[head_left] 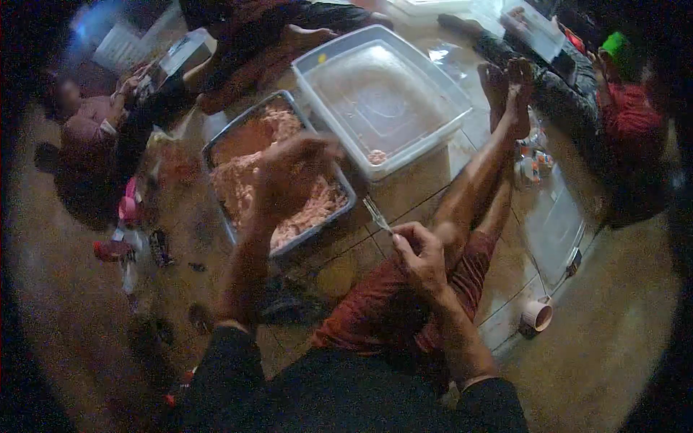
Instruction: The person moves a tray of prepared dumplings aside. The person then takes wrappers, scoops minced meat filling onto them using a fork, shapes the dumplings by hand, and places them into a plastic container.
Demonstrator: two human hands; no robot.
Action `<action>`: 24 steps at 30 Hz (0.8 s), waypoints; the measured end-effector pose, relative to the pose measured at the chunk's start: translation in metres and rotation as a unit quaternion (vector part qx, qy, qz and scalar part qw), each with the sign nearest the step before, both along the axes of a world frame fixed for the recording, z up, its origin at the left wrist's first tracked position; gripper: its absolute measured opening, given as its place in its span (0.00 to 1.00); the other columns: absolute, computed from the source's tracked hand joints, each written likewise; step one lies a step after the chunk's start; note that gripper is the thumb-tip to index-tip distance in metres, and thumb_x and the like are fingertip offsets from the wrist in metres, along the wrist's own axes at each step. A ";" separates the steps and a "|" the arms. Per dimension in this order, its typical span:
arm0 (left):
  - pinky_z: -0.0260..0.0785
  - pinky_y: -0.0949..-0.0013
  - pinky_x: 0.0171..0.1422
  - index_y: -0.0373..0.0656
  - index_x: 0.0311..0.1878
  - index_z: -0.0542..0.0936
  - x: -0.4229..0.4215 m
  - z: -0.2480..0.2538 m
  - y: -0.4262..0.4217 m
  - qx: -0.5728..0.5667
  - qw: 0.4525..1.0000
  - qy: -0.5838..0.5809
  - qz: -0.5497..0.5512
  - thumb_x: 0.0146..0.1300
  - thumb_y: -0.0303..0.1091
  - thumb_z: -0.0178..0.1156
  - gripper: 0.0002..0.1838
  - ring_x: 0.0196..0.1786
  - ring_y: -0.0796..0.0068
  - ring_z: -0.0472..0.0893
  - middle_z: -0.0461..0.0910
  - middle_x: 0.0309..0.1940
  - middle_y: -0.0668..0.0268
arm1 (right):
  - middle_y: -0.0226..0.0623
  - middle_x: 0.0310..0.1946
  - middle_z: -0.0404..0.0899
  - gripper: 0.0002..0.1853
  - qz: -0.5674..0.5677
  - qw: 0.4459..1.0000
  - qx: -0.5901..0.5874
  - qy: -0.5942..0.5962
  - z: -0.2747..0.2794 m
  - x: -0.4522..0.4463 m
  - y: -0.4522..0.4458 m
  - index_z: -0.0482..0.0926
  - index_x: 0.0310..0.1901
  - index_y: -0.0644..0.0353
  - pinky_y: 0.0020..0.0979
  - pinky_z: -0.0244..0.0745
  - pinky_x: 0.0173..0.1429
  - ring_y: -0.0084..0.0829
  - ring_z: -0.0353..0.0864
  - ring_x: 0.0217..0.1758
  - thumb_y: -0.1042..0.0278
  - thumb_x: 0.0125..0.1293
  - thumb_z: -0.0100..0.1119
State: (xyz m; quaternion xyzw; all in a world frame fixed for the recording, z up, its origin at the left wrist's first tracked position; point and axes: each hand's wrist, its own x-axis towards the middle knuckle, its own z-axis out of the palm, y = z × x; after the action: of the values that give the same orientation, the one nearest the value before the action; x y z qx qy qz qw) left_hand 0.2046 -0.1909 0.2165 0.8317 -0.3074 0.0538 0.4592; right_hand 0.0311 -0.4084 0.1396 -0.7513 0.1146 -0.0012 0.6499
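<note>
My right hand (422,254) pinches a small, clear, pronged piece (376,214) that looks like a plastic fork, its tips pointing up and left. It is above my outstretched legs. My left hand (299,162) is smeared by motion over a bin (345,206) filled with a heap of small pinkish pieces (310,209); what its fingers do does not show. Beyond it stands a clear plastic tub (433,133) with a small pink clump (377,156) in its near corner.
A pink cup (537,315) lies tipped on the tiled floor at right, near a clear lid (554,231). Small packets (534,166) lie by my feet. Other people sit at left (90,137) and right (635,119). Pink and red items (128,206) are scattered at left.
</note>
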 end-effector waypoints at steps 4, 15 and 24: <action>0.78 0.69 0.42 0.37 0.41 0.84 -0.103 -0.042 0.073 -0.112 0.975 0.192 0.012 0.69 0.27 0.64 0.04 0.36 0.77 0.84 0.86 0.33 0.63 | 0.41 0.38 0.83 0.07 0.098 0.954 -0.224 -0.176 0.007 0.039 0.027 0.79 0.44 0.61 0.42 0.79 0.46 0.45 0.85 0.40 0.73 0.65 0.62; 0.76 0.51 0.48 0.42 0.53 0.80 -0.244 -0.274 0.116 0.089 0.969 0.219 0.074 0.59 0.33 0.70 0.19 0.43 0.46 0.83 0.84 0.38 0.53 | 0.39 0.44 0.82 0.11 0.274 0.633 -0.689 -0.224 -0.082 0.138 0.083 0.82 0.48 0.51 0.47 0.67 0.65 0.37 0.82 0.52 0.62 0.66 0.62; 0.77 0.59 0.45 0.46 0.54 0.83 -0.225 -0.281 0.101 0.165 0.978 0.126 0.004 0.69 0.44 0.60 0.16 0.41 0.65 0.83 0.84 0.37 0.61 | 0.36 0.48 0.84 0.13 0.310 0.711 -0.627 -0.070 -0.075 0.155 0.070 0.85 0.51 0.45 0.46 0.64 0.66 0.38 0.83 0.55 0.61 0.65 0.65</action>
State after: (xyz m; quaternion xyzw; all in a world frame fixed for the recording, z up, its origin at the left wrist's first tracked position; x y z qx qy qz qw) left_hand -0.0206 -0.0895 -0.0645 0.8973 -0.2481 -0.1009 0.3509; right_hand 0.1866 -0.3386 0.0647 -0.9772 -0.1982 0.0763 -0.0005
